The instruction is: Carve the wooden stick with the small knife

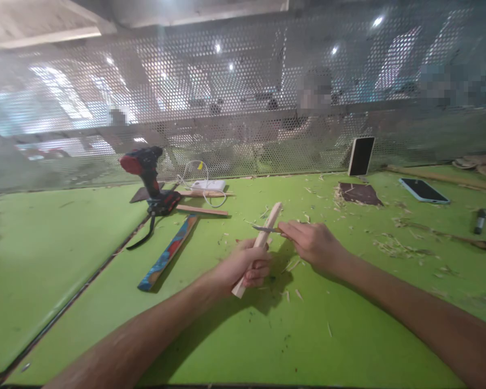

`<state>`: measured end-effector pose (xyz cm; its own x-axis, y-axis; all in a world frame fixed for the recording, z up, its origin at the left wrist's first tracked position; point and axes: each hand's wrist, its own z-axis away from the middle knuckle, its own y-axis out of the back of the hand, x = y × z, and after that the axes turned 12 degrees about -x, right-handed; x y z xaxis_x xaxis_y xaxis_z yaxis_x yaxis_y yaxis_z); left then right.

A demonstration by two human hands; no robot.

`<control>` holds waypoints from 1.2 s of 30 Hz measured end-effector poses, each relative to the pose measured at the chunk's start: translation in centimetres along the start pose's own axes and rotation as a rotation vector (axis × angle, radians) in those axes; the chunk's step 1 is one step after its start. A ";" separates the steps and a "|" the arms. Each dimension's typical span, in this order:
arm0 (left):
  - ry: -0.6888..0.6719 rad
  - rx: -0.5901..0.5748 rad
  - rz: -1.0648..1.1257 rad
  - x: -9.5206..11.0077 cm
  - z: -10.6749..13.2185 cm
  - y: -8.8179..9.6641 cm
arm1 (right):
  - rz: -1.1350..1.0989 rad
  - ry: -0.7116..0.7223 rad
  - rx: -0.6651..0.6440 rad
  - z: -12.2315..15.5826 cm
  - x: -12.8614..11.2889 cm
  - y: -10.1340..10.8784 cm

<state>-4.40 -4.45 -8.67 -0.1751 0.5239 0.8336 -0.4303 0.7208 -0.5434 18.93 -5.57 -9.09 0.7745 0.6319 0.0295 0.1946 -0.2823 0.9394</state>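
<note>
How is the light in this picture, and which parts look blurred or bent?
Head view: ceiling lamps glare on the perforated screen; the left hand and right hand, holding the wooden stick and knife, are sharp and throw a soft shadow on the green table; the picture's left edge and the background behind the screen are hazy; the table edge bows.

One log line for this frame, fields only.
left hand: grips stick | right hand: holds knife, blade across stick | table: shavings, drill, phone
</note>
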 end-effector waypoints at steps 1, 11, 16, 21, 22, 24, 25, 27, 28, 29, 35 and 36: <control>0.005 -0.006 0.002 0.0 0.0 0.1 | -0.007 -0.011 -0.008 0.0 0.1 -0.1; 0.030 -0.009 -0.010 -0.3 0.1 0.6 | -0.031 -0.142 -0.018 0.6 2.6 -0.2; 0.038 -0.030 -0.002 -0.4 -0.1 0.8 | 0.005 -0.210 0.015 0.7 4.3 0.4; 0.046 -0.018 0.014 -0.3 -0.1 1.0 | -0.006 -0.264 0.000 0.7 4.8 0.3; 0.048 -0.021 -0.002 -0.4 -0.1 1.0 | -0.014 -0.297 0.005 0.8 5.3 0.3; 0.051 -0.041 -0.051 -0.4 0.2 0.9 | -0.037 -0.372 0.038 1.2 6.5 0.3; 0.049 -0.051 -0.072 -0.4 0.3 0.8 | -0.055 -0.399 0.069 1.4 7.1 0.4; 0.045 -0.056 -0.089 -0.5 0.4 0.6 | -0.114 -0.418 0.145 1.6 7.8 0.6; 0.044 -0.050 -0.084 -0.5 0.3 0.6 | -0.153 -0.416 0.181 1.6 7.8 0.8; 0.041 -0.042 -0.076 -0.5 0.3 0.6 | -0.194 -0.410 0.206 1.5 7.5 0.9; -0.003 -0.016 -0.061 -0.3 0.1 0.8 | -0.348 -0.237 0.091 0.5 2.6 1.2; -0.007 -0.015 -0.065 -0.3 0.1 0.9 | -0.328 -0.191 0.064 0.4 1.7 1.0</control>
<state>-4.79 -3.96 -9.43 -0.1538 0.4728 0.8676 -0.4280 0.7595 -0.4898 20.68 -5.03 -8.22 0.7618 0.5521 -0.3389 0.4830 -0.1354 0.8651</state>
